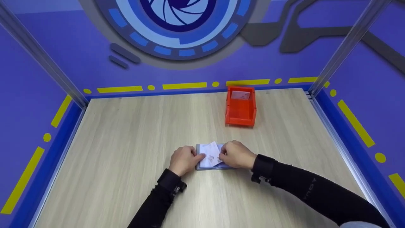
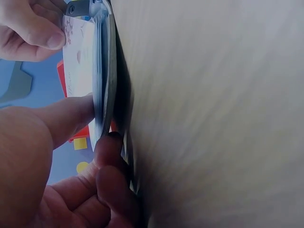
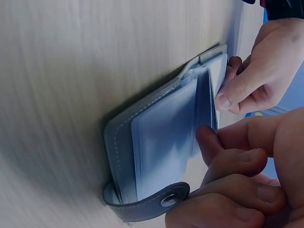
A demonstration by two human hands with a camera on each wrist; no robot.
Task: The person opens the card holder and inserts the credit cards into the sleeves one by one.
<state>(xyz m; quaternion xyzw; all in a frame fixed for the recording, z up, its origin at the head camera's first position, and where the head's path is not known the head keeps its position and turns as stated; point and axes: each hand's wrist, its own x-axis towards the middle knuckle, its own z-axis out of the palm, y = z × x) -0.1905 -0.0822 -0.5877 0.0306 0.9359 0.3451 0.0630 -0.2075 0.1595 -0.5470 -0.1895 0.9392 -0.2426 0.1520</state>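
White card with reddish print [image 1: 214,154] lies tilted at lower centre of the head view, its right edge apparently pinched by the right hand's [image 1: 235,154] thumb and forefinger. The left hand [image 1: 186,158] grips the grey, stitched, leather-like card holder [image 3: 118,140] beneath, thumb on top, fingers under. Squaring the card to the glossy, flexible plastic sleeves [image 3: 164,137] should avoid snagging. Beyond, upper right, an orange-red plastic bin [image 1: 240,121] stands on the wood-grain table [image 1: 142,133].
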